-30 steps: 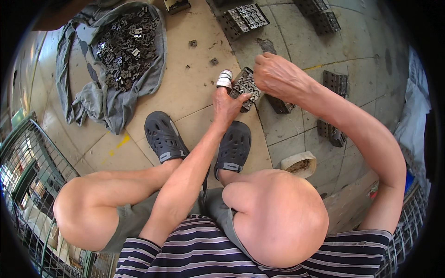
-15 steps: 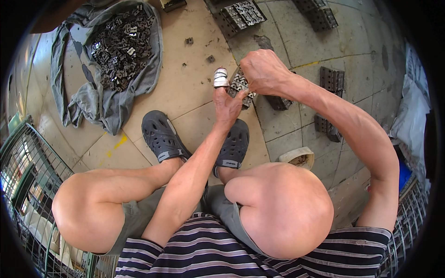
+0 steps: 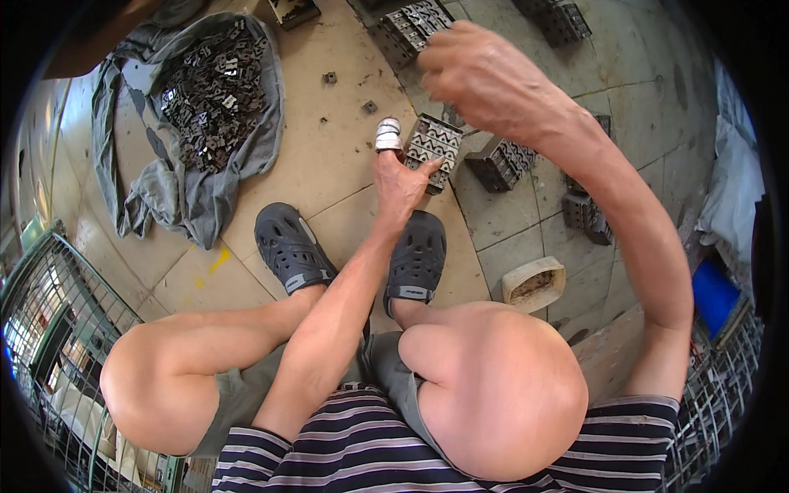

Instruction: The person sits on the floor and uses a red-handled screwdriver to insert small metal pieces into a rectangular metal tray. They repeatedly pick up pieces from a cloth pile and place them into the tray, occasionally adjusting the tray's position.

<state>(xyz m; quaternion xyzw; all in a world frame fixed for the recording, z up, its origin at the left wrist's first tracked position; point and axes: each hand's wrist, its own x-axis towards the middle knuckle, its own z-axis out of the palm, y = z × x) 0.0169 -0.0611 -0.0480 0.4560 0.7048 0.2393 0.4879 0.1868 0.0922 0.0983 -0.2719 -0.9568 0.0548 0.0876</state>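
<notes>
Close in front of my feet is a dark metal block [image 3: 436, 141] with rows of small silvery notched pieces across its top. My left hand [image 3: 399, 182] grips its near left side, the thumb lying over the top edge. White tape wraps one finger of that hand. My right hand [image 3: 491, 82] is raised above and to the right of the block, its fingers curled and blurred. Whether anything is between those fingertips cannot be made out. A similar metal block [image 3: 411, 33] lies just beyond it, partly behind its fingers.
A grey cloth [image 3: 267, 135] at far left carries a heap of small dark metal pieces [image 3: 215, 99]. More blocks [image 3: 501, 164] stand on the tiles at right, near a shallow pale dish [image 3: 534, 283]. Wire racks [image 3: 66, 271] flank me. Two loose pieces [image 3: 370, 107] lie on the floor.
My right hand has lifted off the block, moving up and slightly right, which uncovers the block's top. My left hand keeps its hold on the block.
</notes>
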